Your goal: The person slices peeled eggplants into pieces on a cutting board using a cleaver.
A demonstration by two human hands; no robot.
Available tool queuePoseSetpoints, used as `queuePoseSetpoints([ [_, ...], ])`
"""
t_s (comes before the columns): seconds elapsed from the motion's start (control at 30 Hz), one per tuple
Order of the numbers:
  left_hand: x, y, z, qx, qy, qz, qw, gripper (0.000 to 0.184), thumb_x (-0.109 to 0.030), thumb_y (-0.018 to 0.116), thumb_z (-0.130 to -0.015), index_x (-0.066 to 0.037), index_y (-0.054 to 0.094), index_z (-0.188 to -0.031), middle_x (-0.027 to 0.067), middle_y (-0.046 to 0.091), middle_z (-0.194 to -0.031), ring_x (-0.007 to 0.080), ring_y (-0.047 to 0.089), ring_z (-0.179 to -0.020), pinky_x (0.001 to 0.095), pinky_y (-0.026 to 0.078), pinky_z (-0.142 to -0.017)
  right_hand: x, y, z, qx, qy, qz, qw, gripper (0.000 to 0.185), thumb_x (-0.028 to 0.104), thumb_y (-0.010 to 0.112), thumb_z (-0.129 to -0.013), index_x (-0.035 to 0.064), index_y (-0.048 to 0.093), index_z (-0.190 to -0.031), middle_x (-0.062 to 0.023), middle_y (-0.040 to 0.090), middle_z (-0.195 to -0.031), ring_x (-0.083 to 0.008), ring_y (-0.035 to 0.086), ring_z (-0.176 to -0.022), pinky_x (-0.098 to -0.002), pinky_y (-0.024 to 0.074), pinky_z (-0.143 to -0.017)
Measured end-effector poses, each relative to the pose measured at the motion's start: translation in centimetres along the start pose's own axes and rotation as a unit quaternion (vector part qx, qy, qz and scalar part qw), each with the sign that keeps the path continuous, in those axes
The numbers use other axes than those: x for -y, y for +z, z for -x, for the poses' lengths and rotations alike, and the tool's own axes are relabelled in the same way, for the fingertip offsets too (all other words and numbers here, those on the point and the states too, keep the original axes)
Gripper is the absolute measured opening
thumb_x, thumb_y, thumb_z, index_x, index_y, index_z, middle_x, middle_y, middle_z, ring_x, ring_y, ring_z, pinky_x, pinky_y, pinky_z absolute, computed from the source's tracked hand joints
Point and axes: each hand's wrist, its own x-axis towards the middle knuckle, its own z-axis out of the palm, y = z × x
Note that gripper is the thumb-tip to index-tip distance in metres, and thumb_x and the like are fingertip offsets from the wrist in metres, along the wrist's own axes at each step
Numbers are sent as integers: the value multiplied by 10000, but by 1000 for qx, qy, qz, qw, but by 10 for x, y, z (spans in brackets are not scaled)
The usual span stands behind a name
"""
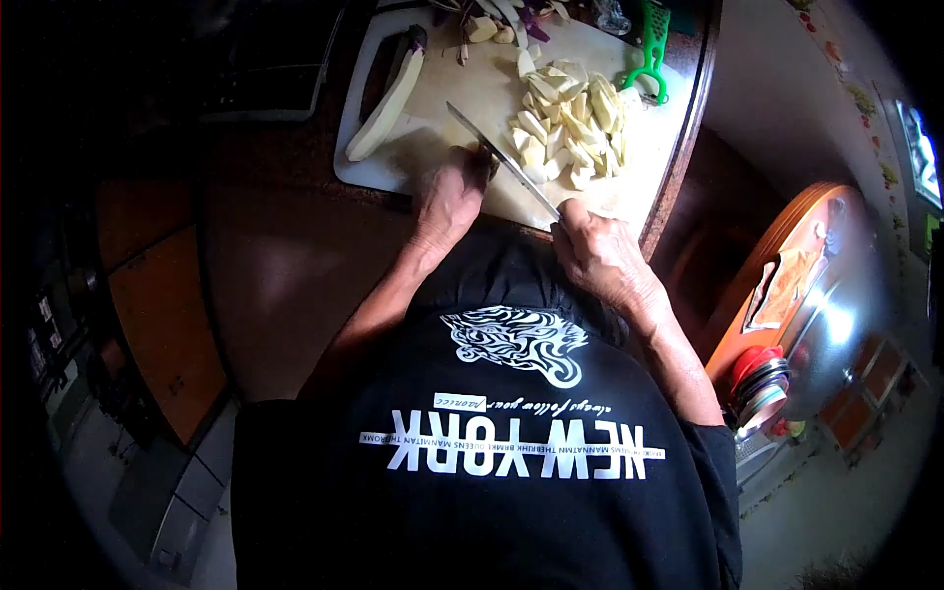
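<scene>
My right hand [602, 254] is closed round the handle of a kitchen knife [516, 172], whose blade slants up and left across the white cutting board [447, 74]. My left hand [452, 195] is at the board's near edge beside the blade. Its fingers are curled and slightly blurred round a small dark thing I cannot make out. A heap of pale cut eggplant pieces [575, 118] covers the board's right half. On the left lies a long peeled eggplant [388, 106] with its dark stem end still on.
A green peeler [653, 54] lies on the board's far right corner. Peelings and pale chunks [482, 28] are at the far edge. The brown countertop [688, 128] borders the board. Off to the right, a round table [757, 265] holds a cloth [784, 285] and stacked bowls [759, 379].
</scene>
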Motion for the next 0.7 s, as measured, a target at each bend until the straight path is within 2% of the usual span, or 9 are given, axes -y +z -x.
queuePoseSetpoints([
  [0.27, 11, 4, 3, -21, 26, -20, 999, 266, -159, 562, -902, 41, 623, -1067, 257, 655, -1013, 420, 618, -940, 441, 482, -828, -14, -3, -7, 29, -32, -1, 999, 172, 111, 600, -883, 11, 462, -863, -209, 581, -627, -426, 618, -652, -497, 472, -595],
  [0.43, 23, 7, 0, -20, 55, -72, 996, 294, -161, 558, -910, 39, 602, -1120, 265, 646, -1018, 446, 605, -950, 464, 479, -836, -8, 1, -10, -1, -46, 1, 999, 169, 97, 609, -871, 21, 465, -825, -216, 544, -596, -428, 585, -593, -504, 456, -559],
  [0.53, 14, 2, 4, -1, 42, -102, 994, 264, -135, 551, -886, 61, 582, -1061, 294, 625, -974, 477, 586, -922, 494, 470, -824, -18, 21, -22, -17, -65, 16, 998, 164, 90, 609, -868, 19, 470, -818, -204, 541, -578, -408, 590, -563, -493, 456, -531],
  [0.6, 17, 2, 6, -12, 31, -109, 994, 206, -108, 548, -851, 76, 551, -945, 314, 601, -913, 498, 567, -867, 522, 462, -792, -7, 24, -30, -48, -69, 37, 996, 142, 93, 596, -871, 21, 483, -821, -181, 539, -550, -395, 603, -549, -479, 464, -507],
  [0.7, 18, 1, 5, -20, 46, -117, 992, 177, -89, 548, -810, 75, 506, -861, 330, 577, -883, 520, 546, -840, 543, 450, -764, -9, 28, -31, -53, -73, 22, 996, 138, 106, 585, -878, 27, 488, -819, -184, 550, -556, -403, 606, -551, -487, 470, -516],
])
